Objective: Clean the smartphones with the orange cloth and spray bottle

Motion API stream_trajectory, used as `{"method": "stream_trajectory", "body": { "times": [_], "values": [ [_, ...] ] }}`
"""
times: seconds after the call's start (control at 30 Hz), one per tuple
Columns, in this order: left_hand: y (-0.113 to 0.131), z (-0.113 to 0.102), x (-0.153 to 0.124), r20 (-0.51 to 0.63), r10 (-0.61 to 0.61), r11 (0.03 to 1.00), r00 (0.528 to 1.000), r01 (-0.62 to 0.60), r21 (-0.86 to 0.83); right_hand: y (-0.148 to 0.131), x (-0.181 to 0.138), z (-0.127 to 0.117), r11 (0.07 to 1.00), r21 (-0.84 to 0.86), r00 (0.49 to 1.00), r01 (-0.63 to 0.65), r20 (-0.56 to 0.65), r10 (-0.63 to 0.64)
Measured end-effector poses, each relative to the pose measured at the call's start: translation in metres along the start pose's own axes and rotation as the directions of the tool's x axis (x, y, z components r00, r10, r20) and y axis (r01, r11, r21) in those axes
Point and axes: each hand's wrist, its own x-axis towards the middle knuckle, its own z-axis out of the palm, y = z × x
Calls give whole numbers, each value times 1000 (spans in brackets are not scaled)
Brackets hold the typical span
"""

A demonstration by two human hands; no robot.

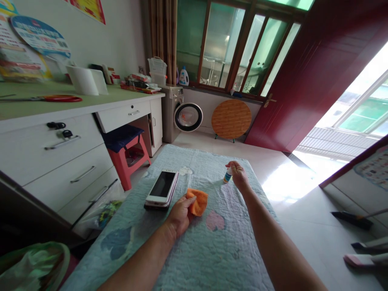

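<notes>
My left hand [181, 215] is closed on a folded orange cloth [199, 202], thumb on top, low over the quilted cover. Farther off to the right, my right hand [238, 173] grips the top of a small bottle [227, 176] with a blue and white label. The bottle looks upright at the surface; its upper part is hidden by the fingers. To the left of the cloth lies a white smartphone [163, 186] with a dark screen, stacked on another flat item whose kind is mostly hidden. Beneath everything is a pale blue quilted cover [212, 250] with printed patches.
A desk with white drawers [81, 173] runs along the left, with a red stool [129, 153] beside it. Ahead are a washing machine [169, 109] with its door open and a round wooden tabletop [231, 119]. A bin [60, 258] stands at lower left.
</notes>
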Motion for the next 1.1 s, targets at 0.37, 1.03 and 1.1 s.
{"method": "stream_trajectory", "body": {
  "times": [0.37, 1.03, 1.1],
  "values": [
    [1, -2, -1, 10, -6, 1000, 1000, 6, -9, -1, -15, -2, 969, -238, 997, 65, 65, -51],
    [3, 2, -3, 139, -14, 997, 990, 4, 73, -33, -56, 0, 975, -190, 990, 111, -66, -126],
    [3, 4, -5, 165, 5, 996, 986, -20, 86, -42, -84, 7, 982, -144, 988, 122, 113, -106]
  ]
}}
